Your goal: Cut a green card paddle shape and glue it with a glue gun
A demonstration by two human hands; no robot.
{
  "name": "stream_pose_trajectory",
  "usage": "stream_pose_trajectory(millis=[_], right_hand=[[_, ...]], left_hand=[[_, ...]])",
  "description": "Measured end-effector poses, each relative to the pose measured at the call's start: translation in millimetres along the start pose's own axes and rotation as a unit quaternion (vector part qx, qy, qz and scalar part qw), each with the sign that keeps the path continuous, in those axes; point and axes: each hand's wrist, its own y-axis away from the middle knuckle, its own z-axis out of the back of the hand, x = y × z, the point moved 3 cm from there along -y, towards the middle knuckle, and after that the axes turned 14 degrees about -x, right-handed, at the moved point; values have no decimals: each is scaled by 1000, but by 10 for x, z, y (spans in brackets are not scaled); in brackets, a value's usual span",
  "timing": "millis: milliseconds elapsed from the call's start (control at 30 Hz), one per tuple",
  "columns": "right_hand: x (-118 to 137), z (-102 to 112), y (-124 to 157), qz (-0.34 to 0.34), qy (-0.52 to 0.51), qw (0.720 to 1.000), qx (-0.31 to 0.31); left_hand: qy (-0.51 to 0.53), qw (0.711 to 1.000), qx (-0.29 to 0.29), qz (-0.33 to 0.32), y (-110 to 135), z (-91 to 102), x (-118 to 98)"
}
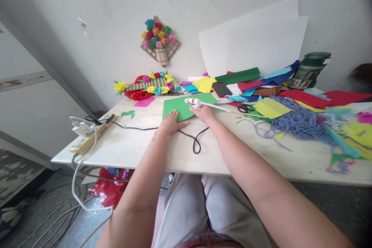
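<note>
Apparently gripping white plastic glue gun (193,102) in curled right fingers (198,111), over right side of green paper sheet (177,105); pressing near left corner with flattened left fingers (173,115). Probably light, rigid gun: hold by handle. Likely thin, crease-prone sheet: take by edges.

The white table (122,147) bears green paper (178,106), a power strip (98,131) and blue yarn (303,124).
</note>
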Motion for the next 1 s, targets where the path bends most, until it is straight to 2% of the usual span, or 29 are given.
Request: stream_pose_trajectory(millis=[233,467,733,1000], right_hand=[[-18,-13,0,10,2,1000,-13],[-4,10,14,0,11,1000,-13],[-37,-20,1,3,2,1000,-26],[-53,-31,-11,-14,34,999,1]], left_hand=[[9,1000,-11,0,33,-1,-17],[22,999,-24,-30,31,-31,-82],[29,999,-10,-13,56,27,-137],[38,998,-13,-45,71,65,-220]])
